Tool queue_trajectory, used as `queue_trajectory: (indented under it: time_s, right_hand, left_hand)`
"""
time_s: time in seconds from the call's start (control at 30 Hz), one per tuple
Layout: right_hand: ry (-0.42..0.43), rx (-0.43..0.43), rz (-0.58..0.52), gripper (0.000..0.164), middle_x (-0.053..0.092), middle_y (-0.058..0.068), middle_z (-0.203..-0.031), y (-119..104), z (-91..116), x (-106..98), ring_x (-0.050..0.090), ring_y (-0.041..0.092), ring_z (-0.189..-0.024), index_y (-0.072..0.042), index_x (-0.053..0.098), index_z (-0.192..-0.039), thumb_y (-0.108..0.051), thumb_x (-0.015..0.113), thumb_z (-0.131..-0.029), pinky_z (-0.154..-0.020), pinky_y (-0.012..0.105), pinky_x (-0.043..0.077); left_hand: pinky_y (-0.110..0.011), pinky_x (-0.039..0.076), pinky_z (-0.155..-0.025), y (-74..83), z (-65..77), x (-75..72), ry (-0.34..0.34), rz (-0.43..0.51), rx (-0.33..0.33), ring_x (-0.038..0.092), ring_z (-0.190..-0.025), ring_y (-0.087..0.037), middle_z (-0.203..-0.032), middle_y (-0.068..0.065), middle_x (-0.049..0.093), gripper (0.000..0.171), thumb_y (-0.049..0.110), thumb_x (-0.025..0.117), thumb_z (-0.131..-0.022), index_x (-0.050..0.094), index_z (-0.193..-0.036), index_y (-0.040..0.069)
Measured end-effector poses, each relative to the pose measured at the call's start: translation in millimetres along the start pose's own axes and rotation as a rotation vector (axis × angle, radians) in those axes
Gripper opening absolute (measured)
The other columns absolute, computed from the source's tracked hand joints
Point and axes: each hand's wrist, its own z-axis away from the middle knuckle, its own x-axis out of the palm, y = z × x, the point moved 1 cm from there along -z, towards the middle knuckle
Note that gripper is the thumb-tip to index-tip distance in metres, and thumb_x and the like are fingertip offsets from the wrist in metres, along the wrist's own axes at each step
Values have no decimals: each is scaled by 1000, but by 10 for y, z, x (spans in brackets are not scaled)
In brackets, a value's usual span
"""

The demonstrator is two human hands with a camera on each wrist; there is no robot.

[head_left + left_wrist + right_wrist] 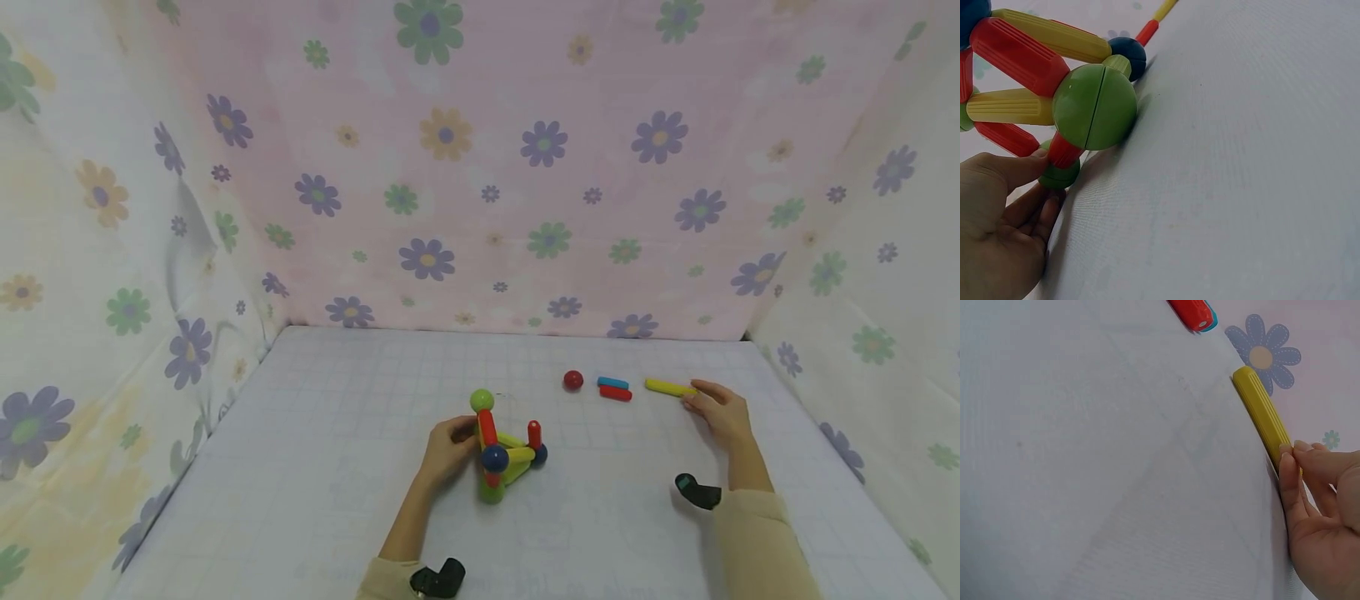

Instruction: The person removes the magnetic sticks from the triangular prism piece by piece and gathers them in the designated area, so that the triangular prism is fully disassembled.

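Note:
A structure of red and yellow rods joined by green and dark blue balls (519,456) stands on the table in the head view. At its left side is my left hand (448,450). The left wrist view has that hand's thumb (1025,169) and fingers around a small green ball (1061,175) low on the structure, beside a red rod. Farther right, my right hand (722,410) pinches the near end of a yellow rod (667,387) between thumb and fingertips. In the right wrist view the rod (1261,412) lies along the table surface.
Left of the yellow rod lie a blue rod (612,382) and a red rod (616,392), side by side. A red ball (573,380) sits beyond them to the left. Flowered cloth walls (517,167) enclose the white table (322,400) at the back and sides.

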Motion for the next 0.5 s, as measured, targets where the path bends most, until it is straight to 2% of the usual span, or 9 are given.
queue_trajectory:
  time_s: [0.1, 0.2, 0.37, 0.43, 0.5]
  right_hand:
    - [40, -47, -41, 55, 48, 3, -121, 11, 67, 20, 63, -1, -74, 6, 42, -136, -5, 65, -87, -71, 15, 51]
    - [98, -95, -32, 51, 50, 1, -121, 8, 155, 59, 64, -2, -71, 5, 47, -132, -7, 66, -87, -69, 13, 50]
    - [172, -198, -4, 31, 57, -11, -101, -38, 308, 201, 62, -5, -70, -2, 60, -116, -4, 66, -86, -66, 10, 49]
    - [158, -261, -36, 25, 59, -11, -92, -63, 370, 271, 62, -3, -69, -1, 62, -110, -1, 65, -85, -64, 12, 50]
    - [108, -325, -82, 24, 62, -8, -86, -87, 419, 340, 64, 0, -68, 6, 60, -108, 1, 65, -85, -64, 15, 52]
  left_hand:
    - [-44, 46, -93, -10, -2, 8, -3, 2, -11, 58, -108, -33, -116, -19, 63, 35, 1, 63, -85, 60, -119, -5]
    - [-44, 46, -93, -16, -3, 10, -4, 4, -15, 58, -108, -33, -117, -19, 63, 35, 1, 63, -85, 60, -119, -5]
    - [-44, 46, -93, -32, -14, 8, 2, 1, 1, 59, -108, -33, -116, -19, 63, 35, 0, 63, -84, 61, -118, -5]
    - [-44, 46, -93, -36, -19, 8, 4, 2, 10, 59, -107, -33, -115, -20, 63, 35, 0, 63, -84, 61, -118, -5]
    - [-44, 46, -92, -37, -17, 6, 5, 5, 17, 59, -107, -34, -115, -21, 63, 35, 0, 63, -83, 61, -118, -6]
